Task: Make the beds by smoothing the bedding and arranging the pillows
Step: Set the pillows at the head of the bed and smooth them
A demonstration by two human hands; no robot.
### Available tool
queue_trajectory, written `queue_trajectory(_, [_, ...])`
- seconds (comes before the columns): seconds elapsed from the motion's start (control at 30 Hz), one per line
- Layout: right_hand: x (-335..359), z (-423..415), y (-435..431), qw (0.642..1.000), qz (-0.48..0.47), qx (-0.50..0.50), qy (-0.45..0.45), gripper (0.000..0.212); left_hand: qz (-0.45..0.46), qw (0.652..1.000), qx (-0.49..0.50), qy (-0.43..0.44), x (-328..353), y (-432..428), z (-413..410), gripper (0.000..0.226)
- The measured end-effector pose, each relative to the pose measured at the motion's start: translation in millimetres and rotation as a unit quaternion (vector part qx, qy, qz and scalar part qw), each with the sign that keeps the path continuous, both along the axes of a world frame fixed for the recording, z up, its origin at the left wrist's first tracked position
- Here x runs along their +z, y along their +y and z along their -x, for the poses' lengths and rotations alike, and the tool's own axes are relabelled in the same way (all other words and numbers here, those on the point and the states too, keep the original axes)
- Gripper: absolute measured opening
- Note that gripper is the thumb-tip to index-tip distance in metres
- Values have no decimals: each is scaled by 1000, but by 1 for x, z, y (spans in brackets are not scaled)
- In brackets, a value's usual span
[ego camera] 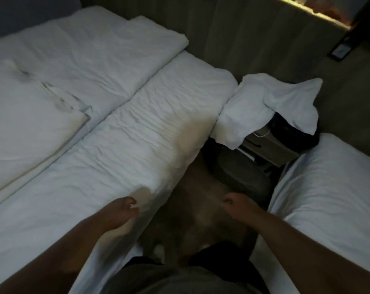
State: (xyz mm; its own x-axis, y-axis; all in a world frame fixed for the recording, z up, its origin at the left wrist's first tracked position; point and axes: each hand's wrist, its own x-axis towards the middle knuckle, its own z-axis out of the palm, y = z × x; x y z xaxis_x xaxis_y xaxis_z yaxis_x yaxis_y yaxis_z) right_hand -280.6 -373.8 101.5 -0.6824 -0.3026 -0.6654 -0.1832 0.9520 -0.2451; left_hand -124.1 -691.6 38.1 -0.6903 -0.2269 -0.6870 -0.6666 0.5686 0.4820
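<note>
From where I watch, the job looks partly done at best. The big bed (120,132) on the left has its sheet pulled over the mattress, but it is rippled with fine creases across the middle, so I judge smoothing is still owed there. A folded duvet (99,52) lies across the far end, and a second flat folded piece (27,115) lies beside it toward the left edge; neither is spread out. I see no pillow set at the head of this bed. One pillow (264,109) sits off the bed altogether, slumped over dark luggage (294,132) in the gap between the two beds, touching the big bed's corner (it looks limp and half out of shape), so it still needs placing. The second bed (328,187) on the right shows only a plain white corner, fairly smooth as far as I can tell. My left hand (120,213) rests at the near edge of the big bed, fingers loosely curled and holding nothing that I can make out. My right hand (237,204) hangs over the floor (192,209) between the beds, loosely closed and empty.
</note>
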Motion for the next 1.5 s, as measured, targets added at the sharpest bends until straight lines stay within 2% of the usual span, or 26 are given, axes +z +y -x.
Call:
queue_trajectory(0.1, [-9,52,-20,1000,-3,19,-18,39,6,999,36,-1,-1,-5,22,50])
queue_trajectory(0.27, [-25,141,-52,991,-2,129,-34,43,9,991,131,-18,-5,-1,52,53])
queue_trajectory(0.4, [-25,210,-80,976,30,207,-54,29,-4,968,251,-22,2,17,77,51])
queue_trajectory(0.6, [-27,266,-124,949,46,306,-60,19,-16,931,363,-35,9,56,84,52])
queue_trajectory(0.77, [-35,259,-176,919,16,388,-73,13,-37,897,439,-28,4,62,69,50])
queue_trajectory(0.9, [-41,246,-223,915,-8,396,-75,36,-58,871,488,-13,-8,35,57,48])
queue_trajectory(1.23, [-37,219,-348,893,-11,448,-32,43,-43,859,511,0,-15,-62,37,51])
queue_trajectory(1.5, [-35,205,-463,874,43,484,-13,43,-13,839,542,32,-17,-133,37,48])
